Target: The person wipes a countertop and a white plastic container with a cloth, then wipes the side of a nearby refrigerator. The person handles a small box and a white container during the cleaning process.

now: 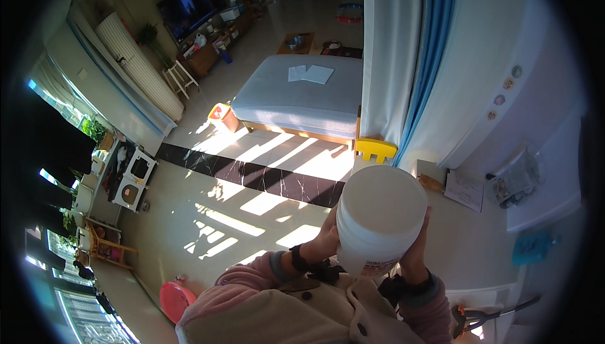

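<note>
A large white plastic jar (378, 233) with a broad white lid (384, 198) is held up in front of my chest. My left hand (325, 239) grips its left side and my right hand (417, 255) its right side. The lid sits on the jar and faces the camera. Low on the jar's wall is a printed label (380, 267), partly cut off from view by the jar's tilt. Each wrist wears a dark band, and most of the fingers are hidden behind the jar.
To the right, a white counter (465, 242) bears a printed sheet (464, 190), a clear plastic container (517, 178) and a blue bottle (530, 248). Ahead stand a yellow plastic chair back (376, 147), a cloth-covered bed or couch (279, 91) and an orange bin (224, 118). A pink basin (176, 300) lies lower left.
</note>
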`<state>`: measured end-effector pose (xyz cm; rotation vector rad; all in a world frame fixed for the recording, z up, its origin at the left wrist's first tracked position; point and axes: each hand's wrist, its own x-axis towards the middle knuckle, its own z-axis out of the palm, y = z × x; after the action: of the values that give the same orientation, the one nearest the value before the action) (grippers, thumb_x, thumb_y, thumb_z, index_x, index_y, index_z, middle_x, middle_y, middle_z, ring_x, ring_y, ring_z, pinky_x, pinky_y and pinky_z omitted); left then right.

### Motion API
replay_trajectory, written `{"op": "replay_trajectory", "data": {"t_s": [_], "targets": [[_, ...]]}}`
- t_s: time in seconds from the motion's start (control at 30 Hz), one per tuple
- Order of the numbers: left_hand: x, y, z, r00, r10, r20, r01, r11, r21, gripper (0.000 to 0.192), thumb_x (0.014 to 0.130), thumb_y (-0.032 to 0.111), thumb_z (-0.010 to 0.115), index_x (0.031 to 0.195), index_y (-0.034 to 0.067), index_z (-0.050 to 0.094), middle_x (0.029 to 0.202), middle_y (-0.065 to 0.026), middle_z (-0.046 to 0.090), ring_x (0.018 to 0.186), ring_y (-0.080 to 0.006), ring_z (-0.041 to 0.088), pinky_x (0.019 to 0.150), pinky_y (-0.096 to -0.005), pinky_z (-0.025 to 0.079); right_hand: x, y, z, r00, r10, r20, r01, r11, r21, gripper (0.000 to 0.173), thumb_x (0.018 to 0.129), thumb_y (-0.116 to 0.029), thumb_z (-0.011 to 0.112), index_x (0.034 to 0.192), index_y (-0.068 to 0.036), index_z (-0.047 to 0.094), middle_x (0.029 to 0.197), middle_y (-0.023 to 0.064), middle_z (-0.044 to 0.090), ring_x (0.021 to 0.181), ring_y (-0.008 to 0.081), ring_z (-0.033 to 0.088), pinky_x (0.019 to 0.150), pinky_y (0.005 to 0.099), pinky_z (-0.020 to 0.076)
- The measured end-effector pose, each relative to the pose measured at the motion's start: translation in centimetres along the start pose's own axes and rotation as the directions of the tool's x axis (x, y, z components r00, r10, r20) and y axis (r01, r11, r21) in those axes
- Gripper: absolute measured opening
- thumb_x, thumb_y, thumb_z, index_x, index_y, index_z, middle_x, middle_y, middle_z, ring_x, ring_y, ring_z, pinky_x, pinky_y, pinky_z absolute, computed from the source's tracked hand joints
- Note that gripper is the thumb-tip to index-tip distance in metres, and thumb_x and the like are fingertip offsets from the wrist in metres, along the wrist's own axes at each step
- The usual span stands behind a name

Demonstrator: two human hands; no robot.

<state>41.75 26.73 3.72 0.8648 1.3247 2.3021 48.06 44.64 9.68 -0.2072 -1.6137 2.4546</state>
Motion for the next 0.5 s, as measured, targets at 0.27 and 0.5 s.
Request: {"op": "replay_trajectory", "data": {"t_s": [0.27,0.5], "targets": [[0.7,-0.1,-0.7,0.997,-0.008,0.078,0.006,1.0,0.017,0.113,0.084,0.079,0.047,0.155,0.001,0.005,0.159,-0.0158,0.02,0.146,-0.0265,0.023,0.117,-0.0437,0.023,1.2,-0.3,0.9,0.993,-0.12,-0.005,0.12,0.993,0.01,0.068,0.103,-0.058,0.024,0.133,-0.002,0.048,0.128,0.0112,0.055,0.12,0.0191,0.051,0.103,0.0351,0.0391],[1.7,0.5,-0.8,0.999,-0.05,-0.01,0.05,0.998,-0.031,0.122,0.067,0.086,0.058,0.154,0.008,0.023,0.153,-0.0131,0.035,0.14,-0.026,0.037,0.113,-0.0444,0.035,1.7,0.2,2.0,0.937,-0.322,-0.132,0.334,0.939,0.083,0.072,0.099,-0.064,0.031,0.139,-0.005,0.036,0.136,0.0135,0.048,0.127,0.0231,0.046,0.11,0.0372,0.0313]]}}
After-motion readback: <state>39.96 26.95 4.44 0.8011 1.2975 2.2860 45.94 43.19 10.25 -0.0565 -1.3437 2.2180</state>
